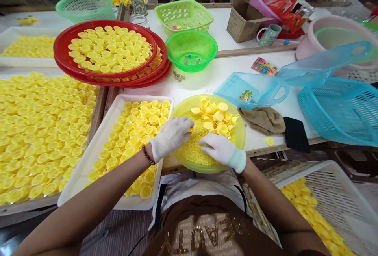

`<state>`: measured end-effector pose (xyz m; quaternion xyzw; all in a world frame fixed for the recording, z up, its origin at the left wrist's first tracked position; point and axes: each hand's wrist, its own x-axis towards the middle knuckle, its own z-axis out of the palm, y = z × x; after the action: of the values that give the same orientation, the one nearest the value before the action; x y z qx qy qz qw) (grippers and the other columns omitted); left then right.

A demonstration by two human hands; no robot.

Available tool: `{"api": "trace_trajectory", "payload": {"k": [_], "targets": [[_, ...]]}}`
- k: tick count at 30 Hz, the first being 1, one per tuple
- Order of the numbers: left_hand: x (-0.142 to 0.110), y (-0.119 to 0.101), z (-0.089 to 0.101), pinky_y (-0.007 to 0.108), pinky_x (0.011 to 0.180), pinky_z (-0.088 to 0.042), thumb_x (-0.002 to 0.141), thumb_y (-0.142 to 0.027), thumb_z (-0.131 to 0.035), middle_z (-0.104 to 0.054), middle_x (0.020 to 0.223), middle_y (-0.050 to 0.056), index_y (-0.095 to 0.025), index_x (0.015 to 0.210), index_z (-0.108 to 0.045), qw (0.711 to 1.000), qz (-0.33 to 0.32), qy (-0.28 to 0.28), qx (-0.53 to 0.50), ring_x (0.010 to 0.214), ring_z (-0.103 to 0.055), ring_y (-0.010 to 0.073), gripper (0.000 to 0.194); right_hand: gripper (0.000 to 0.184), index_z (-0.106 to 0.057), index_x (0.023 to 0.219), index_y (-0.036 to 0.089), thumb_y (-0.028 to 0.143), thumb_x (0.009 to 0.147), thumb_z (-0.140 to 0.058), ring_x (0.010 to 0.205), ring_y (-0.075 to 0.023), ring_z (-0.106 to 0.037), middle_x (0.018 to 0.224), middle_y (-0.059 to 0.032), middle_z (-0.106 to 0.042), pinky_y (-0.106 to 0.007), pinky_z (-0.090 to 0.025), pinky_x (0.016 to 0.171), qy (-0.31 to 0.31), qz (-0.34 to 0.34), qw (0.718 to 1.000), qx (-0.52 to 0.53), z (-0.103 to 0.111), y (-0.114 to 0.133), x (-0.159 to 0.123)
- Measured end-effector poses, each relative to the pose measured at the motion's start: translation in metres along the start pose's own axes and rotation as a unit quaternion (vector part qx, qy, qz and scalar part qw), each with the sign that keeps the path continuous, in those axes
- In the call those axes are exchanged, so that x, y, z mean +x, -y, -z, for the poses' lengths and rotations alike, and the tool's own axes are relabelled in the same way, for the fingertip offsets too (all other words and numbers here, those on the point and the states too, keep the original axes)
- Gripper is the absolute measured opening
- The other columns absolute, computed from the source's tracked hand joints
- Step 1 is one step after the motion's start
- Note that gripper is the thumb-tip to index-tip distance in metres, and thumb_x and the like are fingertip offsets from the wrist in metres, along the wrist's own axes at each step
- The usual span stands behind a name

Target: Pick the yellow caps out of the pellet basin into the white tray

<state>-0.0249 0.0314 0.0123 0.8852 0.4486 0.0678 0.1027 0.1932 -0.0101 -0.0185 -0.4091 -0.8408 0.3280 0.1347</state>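
Observation:
A yellow basin in front of me holds small yellow pellets and a heap of yellow plastic caps at its far right side. My left hand, in a white knitted glove, is over the basin's left side, its fingertips closed on a yellow cap. Low over the pellets is my right hand, also gloved, with curled fingers; whatever lies between its fingertips is hidden. To the left, a white tray carries rows of upright yellow caps, partly covered by my left forearm.
Stacked red trays of caps stand behind the white tray. Further back are a green bowl and a lime basket. Blue scoops, a brown cloth, a black phone and a blue basket lie right.

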Motion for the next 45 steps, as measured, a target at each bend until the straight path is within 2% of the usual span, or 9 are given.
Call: {"api": "trace_trajectory", "payload": {"k": [3,9,15,22,29,33,38,41,45], "targets": [[-0.009,0.005,-0.009,0.039,0.084,-0.050,0.082,-0.017,-0.059,-0.069,0.101,0.009,-0.017,0.111,-0.060,0.999,0.028,-0.037,-0.013,0.091,-0.066,0.0255,0.028,0.013,-0.068,0.101,0.017,0.017,0.093,-0.057,0.097,-0.0216,-0.062,0.100,-0.0078,-0.069,-0.038,-0.048,0.091,-0.033,0.008,0.999,0.010,0.005,0.002,0.007],[0.008,-0.002,-0.013,0.040,0.082,-0.050,0.081,-0.034,-0.066,-0.068,0.100,0.010,-0.017,0.106,-0.062,0.996,0.072,-0.043,0.003,0.092,-0.065,0.0268,0.031,0.014,-0.066,0.102,0.020,0.016,0.094,-0.055,0.099,-0.0219,-0.062,0.100,-0.0071,-0.068,-0.039,-0.049,0.092,-0.101,0.050,0.994,-0.003,0.023,0.011,0.029],[0.010,-0.007,-0.011,0.039,0.079,-0.051,0.082,-0.026,-0.063,-0.066,0.095,0.009,-0.017,0.094,-0.063,0.997,0.059,-0.031,-0.045,0.089,-0.064,0.0256,0.015,0.016,-0.064,0.106,0.020,0.015,0.094,-0.054,0.104,-0.0221,-0.061,0.104,-0.0082,-0.066,-0.039,-0.048,0.097,-0.117,0.055,0.992,0.003,0.025,0.015,0.047],[-0.017,-0.009,-0.007,0.039,0.083,-0.054,0.083,-0.026,-0.064,-0.069,0.101,0.007,-0.019,0.104,-0.058,0.980,0.081,-0.082,-0.162,0.093,-0.066,0.0234,0.023,0.015,-0.065,0.100,0.022,0.018,0.094,-0.052,0.096,-0.0209,-0.064,0.099,-0.0055,-0.069,-0.038,-0.050,0.091,-0.174,0.032,0.984,0.037,0.029,0.015,0.024],[-0.032,-0.023,-0.007,0.040,0.085,-0.054,0.086,-0.024,-0.061,-0.066,0.105,0.009,-0.019,0.104,-0.056,0.988,0.034,-0.090,-0.121,0.095,-0.064,0.0240,0.019,0.011,-0.065,0.098,0.023,0.030,0.094,-0.058,0.089,-0.0198,-0.067,0.095,-0.0033,-0.072,-0.035,-0.051,0.084,-0.154,-0.049,0.985,0.058,0.021,0.022,0.002],[-0.034,-0.036,-0.011,0.042,0.087,-0.053,0.085,-0.020,-0.060,-0.066,0.104,0.011,-0.018,0.103,-0.058,0.992,0.028,-0.107,-0.061,0.095,-0.065,0.0267,0.018,0.033,-0.062,0.103,0.022,0.044,0.081,-0.073,0.074,-0.0181,-0.065,0.084,-0.0002,-0.069,-0.033,-0.052,0.071,-0.164,-0.127,0.972,0.107,0.007,0.029,0.011],[-0.042,-0.038,-0.012,0.038,0.083,-0.054,0.086,-0.020,-0.060,-0.068,0.102,0.010,-0.018,0.103,-0.057,0.985,0.044,-0.125,-0.113,0.094,-0.066,0.0249,0.017,0.019,-0.061,0.108,0.022,0.028,0.092,-0.054,0.056,-0.0129,-0.062,0.077,0.0023,-0.068,-0.030,-0.053,0.061,-0.103,-0.113,0.962,0.228,0.005,0.023,0.007],[-0.047,-0.036,-0.013,0.037,0.082,-0.054,0.087,-0.024,-0.063,-0.070,0.099,0.008,-0.019,0.102,-0.057,0.982,0.060,-0.113,-0.140,0.092,-0.067,0.0242,0.017,0.029,-0.064,0.109,0.021,0.012,0.087,-0.046,0.070,-0.0144,-0.069,0.094,-0.0014,-0.073,-0.032,-0.056,0.074,-0.113,-0.072,0.973,0.189,0.009,0.018,-0.002],[-0.048,-0.037,-0.012,0.037,0.083,-0.055,0.086,-0.027,-0.067,-0.071,0.098,0.006,-0.018,0.104,-0.060,0.971,0.082,-0.112,-0.196,0.091,-0.068,0.0229,0.021,0.027,-0.068,0.103,0.020,0.012,0.086,-0.048,0.100,-0.0197,-0.068,0.106,-0.0044,-0.074,-0.036,-0.053,0.093,-0.164,-0.016,0.982,0.093,0.011,0.020,-0.006]]}}
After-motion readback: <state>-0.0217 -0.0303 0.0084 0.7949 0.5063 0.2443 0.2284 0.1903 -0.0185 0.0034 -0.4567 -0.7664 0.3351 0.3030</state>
